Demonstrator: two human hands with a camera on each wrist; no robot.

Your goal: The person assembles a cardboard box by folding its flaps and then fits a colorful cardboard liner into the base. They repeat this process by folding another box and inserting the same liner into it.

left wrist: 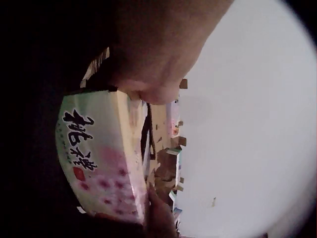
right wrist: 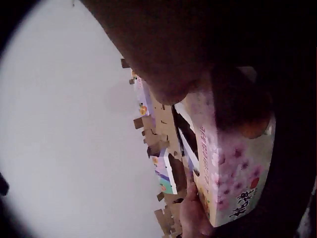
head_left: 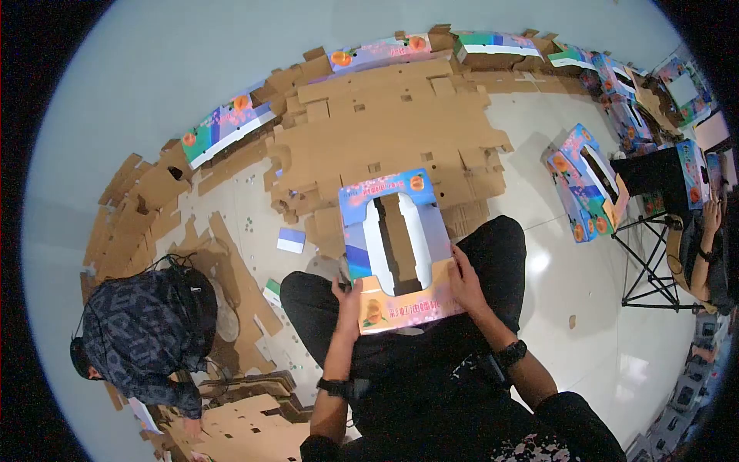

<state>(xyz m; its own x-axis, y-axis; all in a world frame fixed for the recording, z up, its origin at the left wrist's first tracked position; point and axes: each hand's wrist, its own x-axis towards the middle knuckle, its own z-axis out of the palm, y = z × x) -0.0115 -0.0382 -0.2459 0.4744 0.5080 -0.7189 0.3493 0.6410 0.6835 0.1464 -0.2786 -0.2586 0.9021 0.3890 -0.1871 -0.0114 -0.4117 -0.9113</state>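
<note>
A colourful printed carton (head_left: 408, 312) with peach pictures and a long white-edged opening in its top rests over the crossed legs, between both hands. My left hand (head_left: 349, 302) grips its near left edge, thumb on the top face. The near right edge is held by my right hand (head_left: 466, 283), whose thumb also lies on top. In the left wrist view the carton's side (left wrist: 106, 153) shows pink blossoms and dark lettering. From the right wrist, the same blossom side of the carton (right wrist: 235, 168) appears, with my left hand (right wrist: 194, 210) at its far end.
Flattened brown cardboard (head_left: 408, 115) covers the floor ahead, and several printed cartons (head_left: 231, 127) line the wall. Another peach carton (head_left: 577, 181) stands at the right, near a black folding stool (head_left: 650, 262). A person (head_left: 146, 331) bends over cardboard at the left; another person's arm (head_left: 704, 254) shows far right.
</note>
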